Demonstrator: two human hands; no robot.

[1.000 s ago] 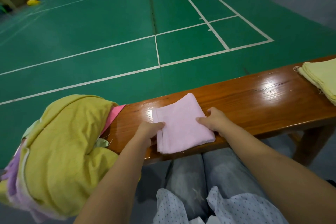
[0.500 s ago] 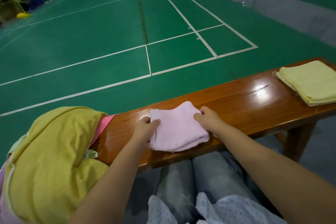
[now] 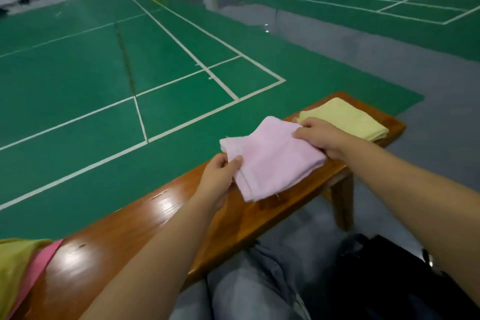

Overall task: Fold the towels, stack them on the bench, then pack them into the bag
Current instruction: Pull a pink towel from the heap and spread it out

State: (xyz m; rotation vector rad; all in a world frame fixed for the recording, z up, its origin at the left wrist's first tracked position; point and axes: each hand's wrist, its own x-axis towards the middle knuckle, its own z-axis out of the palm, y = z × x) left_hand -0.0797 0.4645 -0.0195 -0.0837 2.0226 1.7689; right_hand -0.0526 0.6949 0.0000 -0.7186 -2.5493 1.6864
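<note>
head view: folded pink towel (image 3: 272, 158) at frame centre, above the wooden bench (image 3: 124, 236), long axis running lower left to upper right toward the yellow towel stack (image 3: 345, 118); left hand (image 3: 220, 176) and right hand (image 3: 318, 136) pinch opposite edges.

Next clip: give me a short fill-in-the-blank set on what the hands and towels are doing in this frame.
1. Both hands hold a folded towel coloured ____.
2. The stack at the bench's far end is coloured ____.
3. The left hand has its grip on the held towel's ____ corner.
4. The right hand lies between the held towel and the ____.

Missing: pink; yellow; near-left; stack
</note>
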